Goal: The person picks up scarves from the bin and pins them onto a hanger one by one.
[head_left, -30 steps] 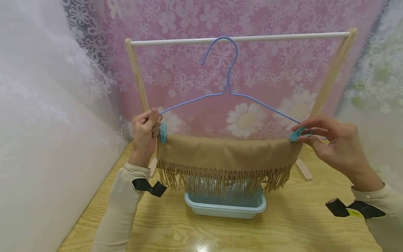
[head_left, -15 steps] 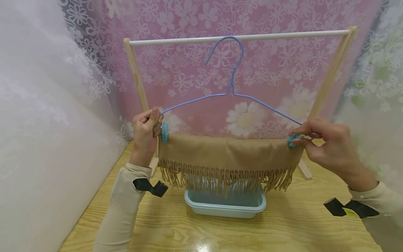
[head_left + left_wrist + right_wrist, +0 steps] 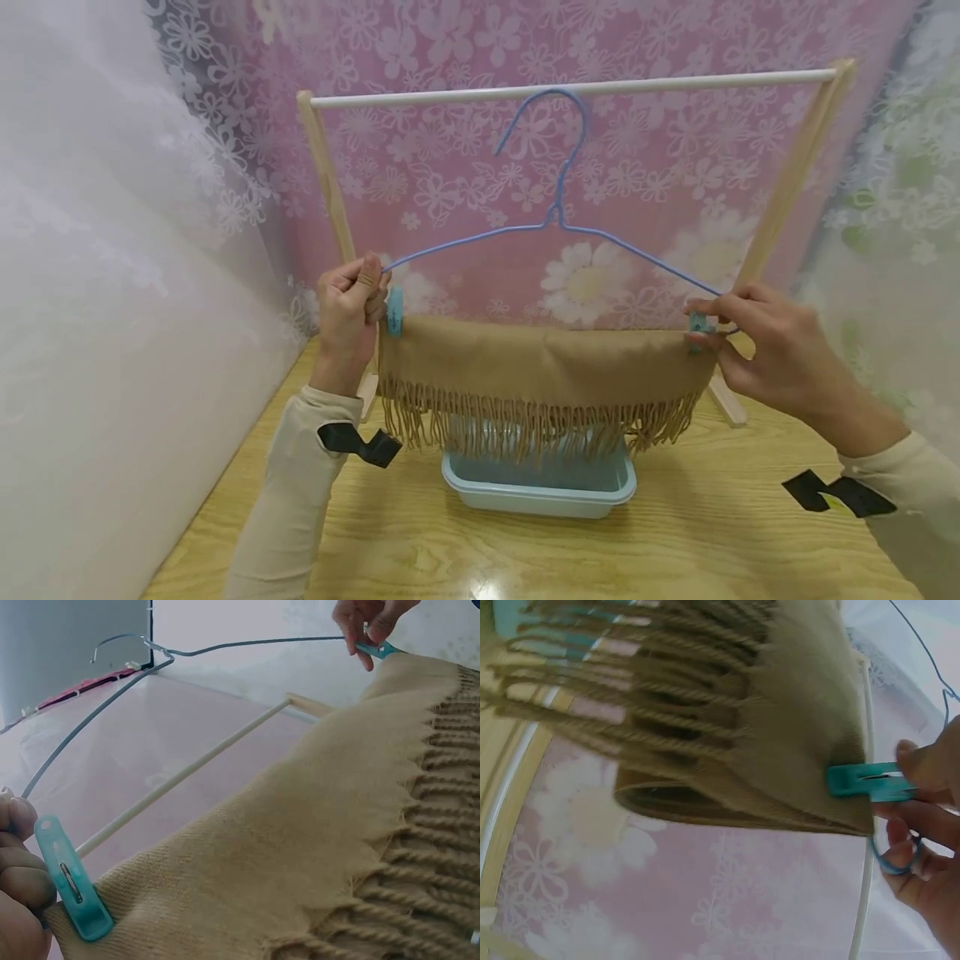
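Observation:
A tan fringed scarf (image 3: 540,360) hangs folded along the bottom of a blue wire hanger (image 3: 558,179). My left hand (image 3: 347,321) grips the hanger's left end. Just beside those fingers, a blue clothespin (image 3: 75,885) clips the scarf's left top corner. At the opposite corner, the thumb and forefinger of my right hand (image 3: 783,354) pinch a second clothespin (image 3: 855,780), whose jaws lie over the scarf's edge. In the right wrist view, other fingers of that hand are around the hanger's end loop. The hanger's bottom bar is hidden inside the fold.
Behind the hanger stands a wooden rack with a white rail (image 3: 675,84); the hook overlaps the rail in the head view. A light blue basin (image 3: 536,502) sits on the wood-grain table (image 3: 390,533) below the fringe. Floral curtains (image 3: 450,167) surround the table.
The hanger's hook has shifted slightly right. My right hand has turned the right clothespin from a slant to nearly upright at the scarf's edge. The left hand has hardly moved.

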`<move>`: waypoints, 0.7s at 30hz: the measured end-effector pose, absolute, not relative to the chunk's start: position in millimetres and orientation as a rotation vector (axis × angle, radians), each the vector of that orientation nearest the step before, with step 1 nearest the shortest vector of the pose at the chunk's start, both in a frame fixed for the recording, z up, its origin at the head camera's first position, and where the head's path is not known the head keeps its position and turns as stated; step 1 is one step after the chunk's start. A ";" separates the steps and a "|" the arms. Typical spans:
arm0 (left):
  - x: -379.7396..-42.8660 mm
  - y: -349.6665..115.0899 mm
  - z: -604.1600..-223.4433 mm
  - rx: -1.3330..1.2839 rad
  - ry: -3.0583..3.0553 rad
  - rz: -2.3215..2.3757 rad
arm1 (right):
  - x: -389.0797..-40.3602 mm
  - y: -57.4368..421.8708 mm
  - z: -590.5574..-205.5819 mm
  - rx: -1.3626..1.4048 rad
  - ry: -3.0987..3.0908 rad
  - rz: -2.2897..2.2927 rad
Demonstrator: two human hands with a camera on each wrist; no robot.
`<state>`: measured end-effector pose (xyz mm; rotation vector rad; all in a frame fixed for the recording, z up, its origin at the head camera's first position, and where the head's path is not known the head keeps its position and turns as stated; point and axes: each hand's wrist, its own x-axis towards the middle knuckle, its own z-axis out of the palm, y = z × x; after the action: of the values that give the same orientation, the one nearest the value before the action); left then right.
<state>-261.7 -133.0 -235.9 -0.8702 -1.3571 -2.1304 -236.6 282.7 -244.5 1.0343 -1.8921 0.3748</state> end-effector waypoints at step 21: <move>-268.7 -128.5 -244.6 -0.813 -1.356 -2.173 | -228.2 281.9 -233.8 0.964 -1.812 -0.033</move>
<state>-268.7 -128.5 -244.6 -0.8132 -1.3563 -2.1730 -228.2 281.9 -233.8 0.9644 -1.8123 -0.0334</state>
